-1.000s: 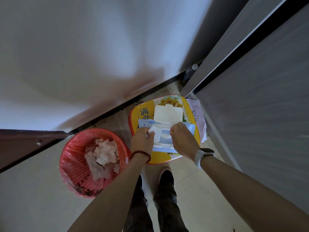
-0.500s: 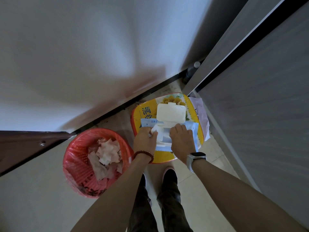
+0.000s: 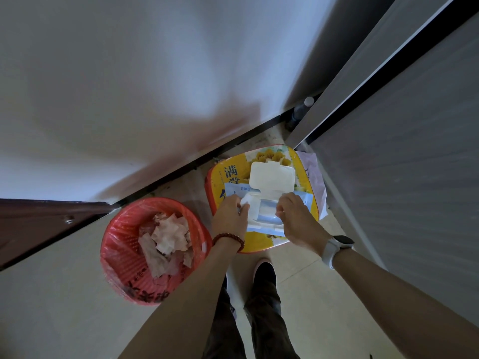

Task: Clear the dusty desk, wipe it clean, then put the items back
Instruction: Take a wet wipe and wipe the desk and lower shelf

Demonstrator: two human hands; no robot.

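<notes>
A blue pack of wet wipes [image 3: 264, 218] lies on a yellow tin box [image 3: 305, 211] on the floor, its white flip lid [image 3: 272, 178] standing open. My left hand [image 3: 229, 216] grips the pack's left end, thumb by the opening. My right hand [image 3: 295, 218] is on the pack's right side with curled fingers at the opening; whether it pinches a wipe is hidden.
A red waste basket [image 3: 121, 244] with crumpled used wipes stands left of the tin. A white wall rises behind, a grey cabinet [image 3: 401, 177] on the right, a dark wooden edge [image 3: 39, 224] at left. My shoes stand below the tin.
The lid has stayed open. My right hand has shifted from the pack's middle to its right side, and the view has moved slightly.
</notes>
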